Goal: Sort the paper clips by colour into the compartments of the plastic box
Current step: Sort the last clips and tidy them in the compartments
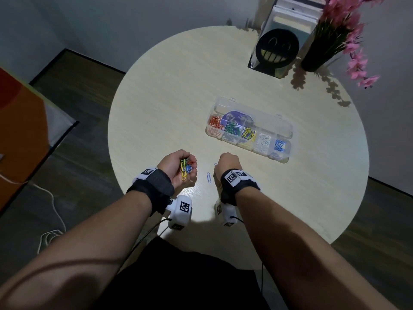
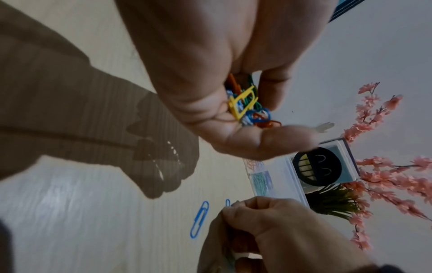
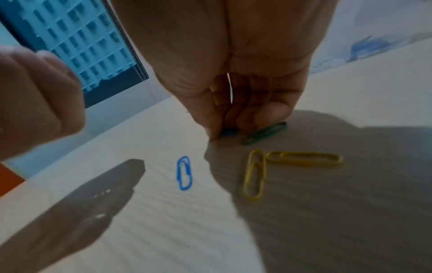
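Left hand: my left hand [image 1: 178, 167] is cupped palm up over the near part of the counter [image 1: 161, 90], fingers [image 2: 278, 88] curled round a mixed bunch of paper clips [image 1: 186, 167] in yellow, green, blue and orange.
Right hand: my right hand [image 1: 227, 163] is knuckles up, fingers [image 3: 261, 114] bunched down onto the counter, fingertips pinching a small blue clip [image 3: 228, 133].
Loose clips: one blue paper clip [image 1: 209, 177] lies flat between my hands; a green clip [image 3: 265, 133] lies just beside my right fingertips; two yellow clips [image 3: 254, 174] lie under that hand, their ends close together.
Plastic box: the plastic box [image 1: 283, 128] stands open beyond my right hand, well apart from it, with orange, green, yellow, white and blue clips in separate compartments.
Far edge: a smiley-face holder [image 1: 277, 49] and pink flowers [image 1: 348, 25].
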